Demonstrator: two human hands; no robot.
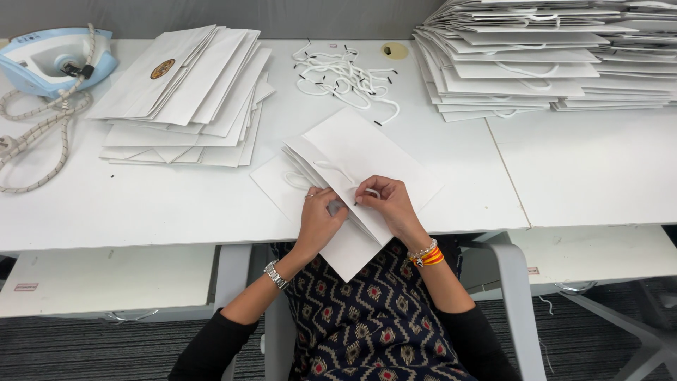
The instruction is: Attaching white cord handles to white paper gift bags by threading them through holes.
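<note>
Both hands (356, 212) pinch a white paper bag (360, 159), contents unseen.

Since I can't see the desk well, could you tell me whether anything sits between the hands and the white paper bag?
Nothing visible does: the left hand and right hand already rest on the white paper bag, pinching at its white cord handle.

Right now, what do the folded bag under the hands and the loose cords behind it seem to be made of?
The white bag looks like stiff matte paper: crisp folds, flat panels, no gloss. The cords look like soft white woven string with dark tips, lying in loose curls; the fibre cannot be told.
</note>
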